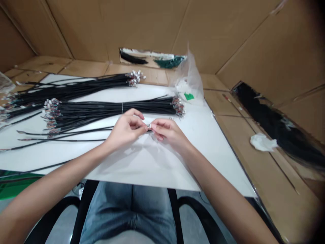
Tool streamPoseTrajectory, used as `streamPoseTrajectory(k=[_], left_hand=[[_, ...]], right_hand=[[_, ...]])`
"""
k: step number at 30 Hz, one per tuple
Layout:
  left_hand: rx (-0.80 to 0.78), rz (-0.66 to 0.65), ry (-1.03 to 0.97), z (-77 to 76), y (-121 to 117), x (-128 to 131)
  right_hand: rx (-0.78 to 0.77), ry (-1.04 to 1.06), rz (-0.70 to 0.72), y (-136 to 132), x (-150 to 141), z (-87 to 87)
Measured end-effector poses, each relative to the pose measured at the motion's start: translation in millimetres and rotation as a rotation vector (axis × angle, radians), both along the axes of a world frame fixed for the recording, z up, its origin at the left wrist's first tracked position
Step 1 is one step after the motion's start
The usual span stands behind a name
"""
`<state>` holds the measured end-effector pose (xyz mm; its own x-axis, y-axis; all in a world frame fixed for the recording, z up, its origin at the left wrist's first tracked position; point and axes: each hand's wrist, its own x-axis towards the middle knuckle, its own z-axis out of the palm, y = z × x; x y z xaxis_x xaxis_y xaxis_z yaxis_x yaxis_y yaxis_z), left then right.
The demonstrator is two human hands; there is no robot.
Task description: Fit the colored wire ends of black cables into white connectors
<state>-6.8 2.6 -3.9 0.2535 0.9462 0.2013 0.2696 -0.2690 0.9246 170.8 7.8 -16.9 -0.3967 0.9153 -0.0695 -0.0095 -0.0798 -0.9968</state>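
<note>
My left hand (pixel 129 127) and my right hand (pixel 166 131) meet fingertip to fingertip just above the white board. Between them is a small white connector (pixel 149 126), pinched by my right thumb and finger. My left thumb and forefinger close on the end of a black cable (pixel 98 129), which trails off to the left; its wire tips are hidden by my fingers. Right behind my hands lies a bundle of black cables (pixel 101 109), tied with a thin band, with coloured wires showing at both ends.
A second black cable bundle (pixel 83 86) with white connectors on its right end lies farther back. A clear plastic bag (pixel 189 83) with white pieces stands at the back right. Crumpled white tissue (pixel 263 142) rests on the cardboard (pixel 228 130). Loose cables (pixel 45 167) lie at the left.
</note>
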Motion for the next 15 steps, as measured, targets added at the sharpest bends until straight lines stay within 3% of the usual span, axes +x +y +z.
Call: streamPoseTrajectory(k=[3, 7, 15], left_hand=[[0.054, 0.034, 0.051, 1.5, 2.7, 0.4], [-0.020, 0.026, 0.038, 1.0, 5.0, 1.0], [0.193, 0.012, 0.211, 1.3, 4.5, 0.9]], right_hand=[[0.034, 0.031, -0.031, -1.4, -2.2, -0.4], [0.063, -0.042, -0.111, -1.3, -5.6, -1.9], [0.175, -0.069, -0.095, 2.8, -3.7, -6.4]])
